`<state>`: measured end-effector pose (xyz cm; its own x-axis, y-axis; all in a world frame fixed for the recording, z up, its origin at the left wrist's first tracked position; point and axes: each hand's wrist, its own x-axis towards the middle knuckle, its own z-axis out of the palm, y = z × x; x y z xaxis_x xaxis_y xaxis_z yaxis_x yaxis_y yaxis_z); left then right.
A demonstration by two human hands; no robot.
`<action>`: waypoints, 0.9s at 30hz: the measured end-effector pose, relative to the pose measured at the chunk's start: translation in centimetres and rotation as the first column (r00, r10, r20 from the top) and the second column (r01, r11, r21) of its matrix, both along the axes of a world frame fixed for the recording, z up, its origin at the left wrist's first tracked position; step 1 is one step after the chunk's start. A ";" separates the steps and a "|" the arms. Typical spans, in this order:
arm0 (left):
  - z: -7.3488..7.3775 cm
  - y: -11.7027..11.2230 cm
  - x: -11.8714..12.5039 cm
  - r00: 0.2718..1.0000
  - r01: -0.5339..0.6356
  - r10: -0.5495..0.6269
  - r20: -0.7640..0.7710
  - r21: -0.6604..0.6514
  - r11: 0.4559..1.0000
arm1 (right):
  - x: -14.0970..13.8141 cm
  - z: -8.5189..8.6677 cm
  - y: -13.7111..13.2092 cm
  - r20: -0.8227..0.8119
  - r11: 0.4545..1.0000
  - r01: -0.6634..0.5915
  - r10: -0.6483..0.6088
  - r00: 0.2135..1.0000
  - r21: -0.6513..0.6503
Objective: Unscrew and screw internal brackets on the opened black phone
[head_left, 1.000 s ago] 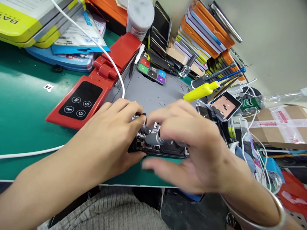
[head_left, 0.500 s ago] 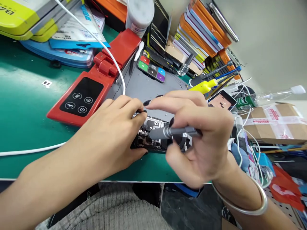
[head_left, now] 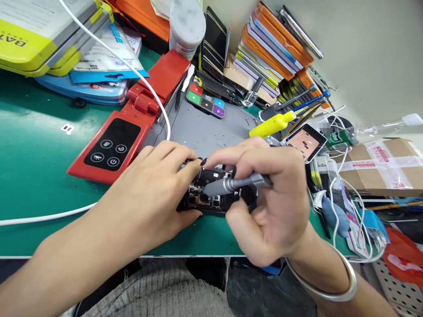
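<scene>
Since a second ago, the right hand has tucked its thumb in, while the left hand holds the open phone on the green surface, and a grey screwdriver leans over it, gripped loosely by the right hand.

opened phone: black, insides bared, lying flat | grey screwdriver: ringed, slanted, one end over phone
</scene>
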<state>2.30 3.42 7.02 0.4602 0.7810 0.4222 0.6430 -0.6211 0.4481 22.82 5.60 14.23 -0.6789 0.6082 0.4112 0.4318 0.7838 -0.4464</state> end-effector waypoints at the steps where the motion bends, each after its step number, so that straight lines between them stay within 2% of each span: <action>1: 0.0 0.0 -0.1 1.000 0.003 -0.003 0.000 -0.004 1.000 | 0.1 -0.2 -0.1 -0.008 1.000 0.006 -0.006 1.000 -0.013; 5: 0.0 0.1 -0.3 1.000 0.006 -0.006 0.004 -0.016 1.000 | 0.1 -0.8 -0.6 -0.074 0.992 0.079 -0.086 0.993 -0.094; 9: 0.1 -0.1 -0.3 1.000 0.001 -0.001 -0.022 -0.017 1.000 | 0.2 -1.1 -0.9 -0.154 0.978 0.098 -0.127 0.980 -0.186; 13: 0.3 -0.3 -0.1 0.998 -0.027 0.027 -0.056 -0.001 1.000 | 0.7 -0.2 -0.4 -0.402 0.959 0.218 -0.275 0.874 -0.181; 15: 0.3 -0.4 -0.1 0.996 -0.029 0.030 -0.079 0.015 0.999 | 1.1 0.9 0.5 -0.448 0.943 0.242 -0.323 0.833 -0.230; 17: 0.2 -0.4 -0.2 0.994 -0.027 0.030 -0.105 0.033 0.999 | 1.2 2.1 1.8 -0.345 0.927 0.221 -0.323 0.881 -0.303; 18: 0.2 -0.5 -0.2 0.993 -0.026 0.030 -0.117 0.039 0.999 | 1.2 2.6 2.6 -0.222 0.918 0.207 -0.291 0.931 -0.337; 19: 0.1 -0.6 -0.3 0.992 -0.028 0.033 -0.124 0.042 0.999 | 1.0 3.0 3.3 -0.011 0.899 0.221 -0.243 0.970 -0.378; 21: -0.1 -0.6 -0.5 0.991 -0.034 0.040 -0.130 0.050 0.998 | 0.6 3.3 4.6 0.285 0.893 0.264 -0.162 0.945 -0.365; 22: -0.2 -0.7 -0.6 0.990 -0.036 0.042 -0.131 0.053 0.998 | 0.3 3.2 5.1 0.387 0.894 0.236 -0.078 0.919 -0.380; 24: -0.4 -0.6 -0.7 0.990 -0.042 0.049 -0.135 0.055 0.998 | -0.2 3.0 6.0 0.491 0.880 0.183 0.064 0.869 -0.439; 27: -0.3 -0.5 -0.8 0.987 -0.053 0.061 -0.148 0.058 0.997 | -0.9 2.6 7.2 0.514 0.788 0.173 0.203 0.833 -0.591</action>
<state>1.54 2.90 6.70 0.4770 0.7858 0.3937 0.7352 -0.6022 0.3112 21.90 12.75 16.86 -0.6764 0.5804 -0.4534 0.7298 0.4454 -0.5187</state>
